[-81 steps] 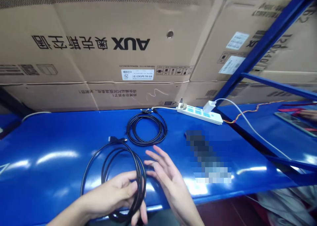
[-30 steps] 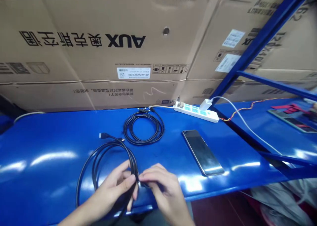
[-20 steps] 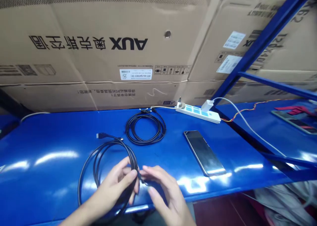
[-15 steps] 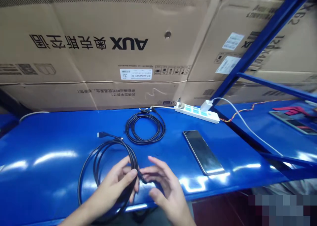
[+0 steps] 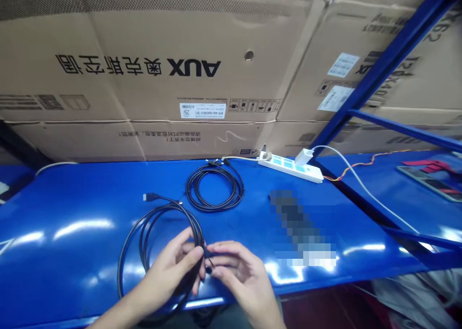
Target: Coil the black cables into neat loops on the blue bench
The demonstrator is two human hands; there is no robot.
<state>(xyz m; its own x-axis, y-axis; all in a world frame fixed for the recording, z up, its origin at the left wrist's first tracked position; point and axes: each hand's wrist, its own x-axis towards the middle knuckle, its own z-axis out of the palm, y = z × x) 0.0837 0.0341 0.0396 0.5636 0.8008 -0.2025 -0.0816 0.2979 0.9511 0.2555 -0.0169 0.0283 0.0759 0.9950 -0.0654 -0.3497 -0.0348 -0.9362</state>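
Note:
A black cable (image 5: 147, 233) with a flat plug (image 5: 148, 197) at one end is wound into loose loops. My left hand (image 5: 176, 264) is closed around the gathered side of these loops, thumb on top. Close against it, my right hand (image 5: 240, 273) has its thumb and fingers drawn together on a thin black strip (image 5: 210, 260) beside the bundle; its exact kind is too small to tell. Behind both hands, a second coiled black cable (image 5: 197, 201) lies flat on the blue table (image 5: 90, 189), its plugs at the far side.
A white power strip (image 5: 290, 168) with a charger (image 5: 304, 157) plugged in stands at the back. A blurred-out dark object (image 5: 298, 221) lies to the right. Large cardboard boxes (image 5: 144, 26) form the back wall, and a blue metal frame (image 5: 378, 74) rises at right.
My right hand's thumb and fingers have closed together at the thin black strip. My left hand keeps its hold on the looped cable. The whole view has shifted slightly.

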